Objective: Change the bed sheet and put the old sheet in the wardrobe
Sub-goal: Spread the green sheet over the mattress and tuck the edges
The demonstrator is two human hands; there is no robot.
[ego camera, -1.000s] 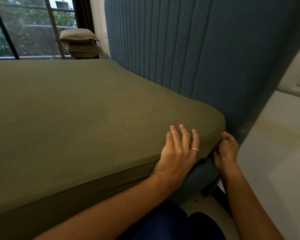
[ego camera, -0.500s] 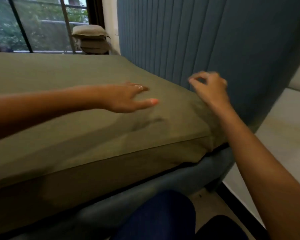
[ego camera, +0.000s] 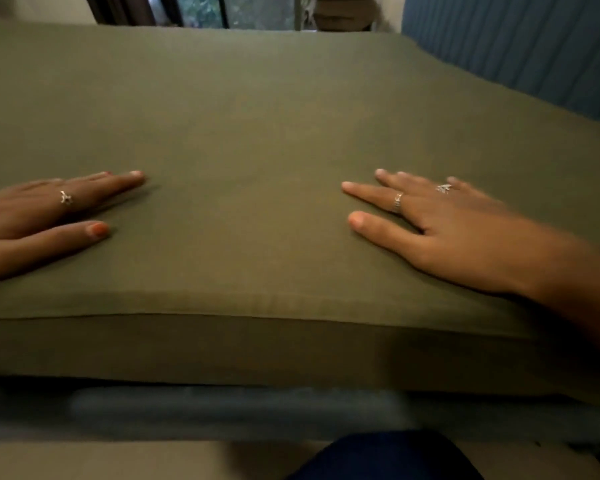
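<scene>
My left hand (ego camera: pixel 39 216) and right hand (ego camera: pixel 440 226) lie flat, palms down and well apart, on the olive sheet (ego camera: pixel 257 116) near the bed's front edge; each grip is fully open, fingers straight, holding nothing. The sheet covers the mattress top and hangs over its near side, above the blue bed frame (ego camera: pixel 222 410). A blue ribbed headboard (ego camera: pixel 516 46) stands at right.
</scene>
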